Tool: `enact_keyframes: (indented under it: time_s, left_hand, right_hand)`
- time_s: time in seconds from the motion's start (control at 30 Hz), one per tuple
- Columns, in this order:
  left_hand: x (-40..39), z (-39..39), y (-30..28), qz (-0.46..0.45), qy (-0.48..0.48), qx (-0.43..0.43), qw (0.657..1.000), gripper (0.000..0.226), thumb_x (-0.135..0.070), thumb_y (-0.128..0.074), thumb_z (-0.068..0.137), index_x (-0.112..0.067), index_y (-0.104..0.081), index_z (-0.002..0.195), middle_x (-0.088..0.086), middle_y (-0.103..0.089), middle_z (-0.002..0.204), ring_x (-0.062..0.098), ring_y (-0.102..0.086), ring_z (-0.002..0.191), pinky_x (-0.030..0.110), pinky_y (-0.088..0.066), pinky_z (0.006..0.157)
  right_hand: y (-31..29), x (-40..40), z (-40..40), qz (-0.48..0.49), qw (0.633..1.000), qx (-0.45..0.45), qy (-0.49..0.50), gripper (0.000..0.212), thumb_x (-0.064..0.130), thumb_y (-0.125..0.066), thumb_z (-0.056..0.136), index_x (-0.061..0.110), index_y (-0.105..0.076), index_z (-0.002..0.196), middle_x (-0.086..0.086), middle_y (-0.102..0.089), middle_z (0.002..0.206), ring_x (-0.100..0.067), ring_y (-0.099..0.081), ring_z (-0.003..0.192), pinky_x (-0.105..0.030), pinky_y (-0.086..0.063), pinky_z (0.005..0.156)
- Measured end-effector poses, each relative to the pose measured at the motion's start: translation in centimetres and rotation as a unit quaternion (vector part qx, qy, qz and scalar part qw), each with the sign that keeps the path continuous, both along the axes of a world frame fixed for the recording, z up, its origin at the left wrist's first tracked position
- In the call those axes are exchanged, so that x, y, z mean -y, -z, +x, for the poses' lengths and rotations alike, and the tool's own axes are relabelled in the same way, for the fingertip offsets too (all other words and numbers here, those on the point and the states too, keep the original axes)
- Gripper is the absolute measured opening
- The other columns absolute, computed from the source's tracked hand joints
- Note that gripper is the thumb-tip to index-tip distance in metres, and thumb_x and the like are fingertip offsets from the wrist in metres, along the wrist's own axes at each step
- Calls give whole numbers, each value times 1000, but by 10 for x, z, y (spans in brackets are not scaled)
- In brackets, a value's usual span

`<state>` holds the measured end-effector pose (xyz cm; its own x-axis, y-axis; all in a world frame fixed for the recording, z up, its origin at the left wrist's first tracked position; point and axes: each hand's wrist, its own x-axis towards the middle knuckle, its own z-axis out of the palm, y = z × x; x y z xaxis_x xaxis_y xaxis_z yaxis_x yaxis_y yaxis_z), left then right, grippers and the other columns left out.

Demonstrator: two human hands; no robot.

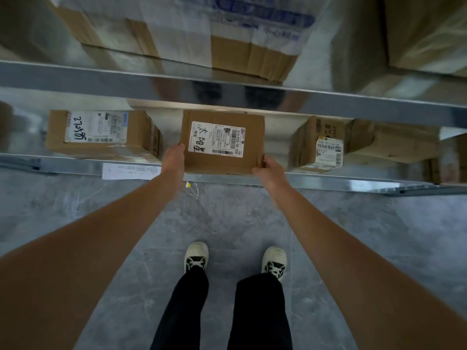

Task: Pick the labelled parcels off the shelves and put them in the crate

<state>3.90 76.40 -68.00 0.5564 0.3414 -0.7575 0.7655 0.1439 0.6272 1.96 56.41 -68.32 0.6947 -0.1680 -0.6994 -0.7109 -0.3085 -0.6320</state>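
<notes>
Open gaps lie on both sides of the middle parcel (222,141) on the lower shelf (316,178). Beyond them stand the left parcel (101,133) and the right parcel (318,145). Above it, the upper shelf's metal rail (75,80) limits headroom.

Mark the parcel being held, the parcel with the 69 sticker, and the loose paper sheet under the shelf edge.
held parcel (222,141): head view, on its white shipping label.
69-sticker parcel (328,154): head view, on its front label.
paper sheet (130,171): head view, on the sheet's middle.
</notes>
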Motion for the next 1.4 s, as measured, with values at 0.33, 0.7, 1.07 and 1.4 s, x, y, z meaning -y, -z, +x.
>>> enact_keyframes:
  time_s: [0.33, 0.7, 1.07, 1.4]
  left_hand:
    - [117, -24, -29, 411, 47, 187, 891, 41, 0, -47, 81, -13, -53, 120, 6, -52, 130, 23, -47, 123, 43, -33, 108]
    - [269, -10, -2, 287, 259, 139, 912, 51, -21, -31, 98, -9, -32, 148, 6, -31, 155, 18, -20, 146, 42, -2, 122]
    - [299, 13, 0, -92, 123, -17, 988, 37, -17, -32, 99, -1, -60, 118, 12, -64, 117, 22, -58, 102, 26, -41, 74]
    - [283, -1, -15, -67, 124, 30, 990, 39, -26, -33, 100, -5, -64, 112, 9, -69, 109, 13, -62, 87, 16, -38, 55]
  right_hand:
    - [-27, 99, 2, -225, 951, 201, 67, 31, 4, -43, 95, 3, -61, 121, -12, -62, 122, -25, -56, 114, -18, -35, 86]
    - [-15, 217, 19, -100, 994, -15, 52, 49, 26, -43, 97, 10, -42, 144, -9, -45, 147, -30, -42, 133, -41, -34, 109]
    - [5, 223, 25, 90, 993, -17, 74, 38, 31, -27, 105, 25, -60, 87, 7, -64, 88, -3, -58, 83, -23, -39, 82]
    - [-17, 235, 17, 52, 995, 49, 74, 44, 50, -31, 101, 28, -67, 88, -1, -72, 96, -15, -64, 92, -37, -46, 96]
